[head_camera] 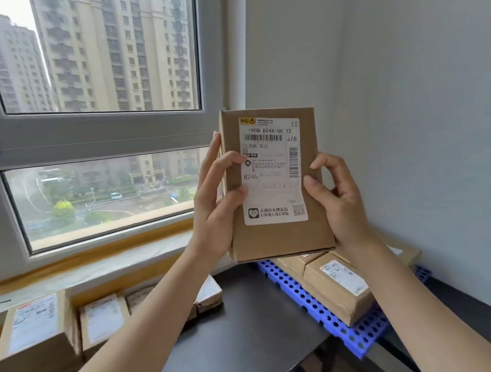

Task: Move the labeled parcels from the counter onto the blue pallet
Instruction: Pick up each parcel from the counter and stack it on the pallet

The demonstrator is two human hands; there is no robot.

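A brown cardboard parcel with a white shipping label facing me is held upright in the air, in front of the window corner. My left hand grips its left edge, thumb across the label. Its right edge is gripped by my right hand, thumb on the front. Below it lies the blue perforated pallet on the dark counter, carrying several labeled parcels. More labeled parcels sit on the counter at the left, under the window sill.
A large window fills the wall ahead, with a sill behind the counter parcels. A pale wall stands close on the right, beside the pallet. The counter's front edge drops off near the bottom right.
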